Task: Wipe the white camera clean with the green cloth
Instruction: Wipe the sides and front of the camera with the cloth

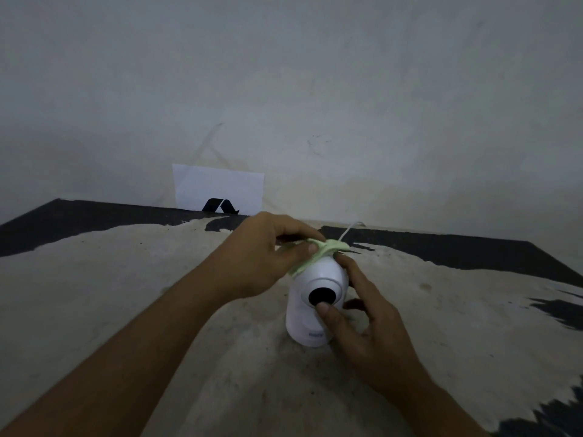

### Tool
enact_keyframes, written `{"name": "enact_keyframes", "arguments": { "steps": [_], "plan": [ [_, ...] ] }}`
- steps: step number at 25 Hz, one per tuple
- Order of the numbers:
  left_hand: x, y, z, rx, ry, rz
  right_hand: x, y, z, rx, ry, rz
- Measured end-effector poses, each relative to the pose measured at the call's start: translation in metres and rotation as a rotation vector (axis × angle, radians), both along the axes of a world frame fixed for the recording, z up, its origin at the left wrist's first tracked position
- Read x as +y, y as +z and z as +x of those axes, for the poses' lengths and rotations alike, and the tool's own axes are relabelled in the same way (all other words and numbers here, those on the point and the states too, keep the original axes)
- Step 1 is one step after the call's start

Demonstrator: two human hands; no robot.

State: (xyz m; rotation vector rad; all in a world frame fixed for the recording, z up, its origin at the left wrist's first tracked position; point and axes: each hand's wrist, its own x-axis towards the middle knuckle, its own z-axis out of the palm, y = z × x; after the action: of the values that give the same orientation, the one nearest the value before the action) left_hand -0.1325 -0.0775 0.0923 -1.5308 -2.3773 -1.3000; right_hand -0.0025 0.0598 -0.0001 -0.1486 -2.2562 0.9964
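The white camera (307, 316) stands on the worn table, its round head with a black lens facing me. My left hand (268, 257) holds the pale green cloth (318, 252) and presses it against the top of the camera's head. My right hand (362, 323) grips the camera from the right, thumb on the front just below the lens and fingers around its side. A thin white cable (348, 230) runs from behind the camera toward the wall.
The table (126, 294) is beige with black painted patches along its back and right edges. A white sheet of paper (217, 187) with a black logo leans against the grey wall at the back.
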Motion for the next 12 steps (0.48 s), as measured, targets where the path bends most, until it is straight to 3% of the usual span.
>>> {"name": "enact_keyframes", "arguments": {
  "steps": [6,12],
  "plan": [
    [0.002,-0.001,-0.014,-0.003,0.017,-0.157,-0.001,0.002,0.000,0.001,0.018,-0.063],
    [0.004,0.008,-0.002,0.022,-0.029,-0.094,-0.003,0.005,0.000,0.046,0.013,-0.085]
  ]
}}
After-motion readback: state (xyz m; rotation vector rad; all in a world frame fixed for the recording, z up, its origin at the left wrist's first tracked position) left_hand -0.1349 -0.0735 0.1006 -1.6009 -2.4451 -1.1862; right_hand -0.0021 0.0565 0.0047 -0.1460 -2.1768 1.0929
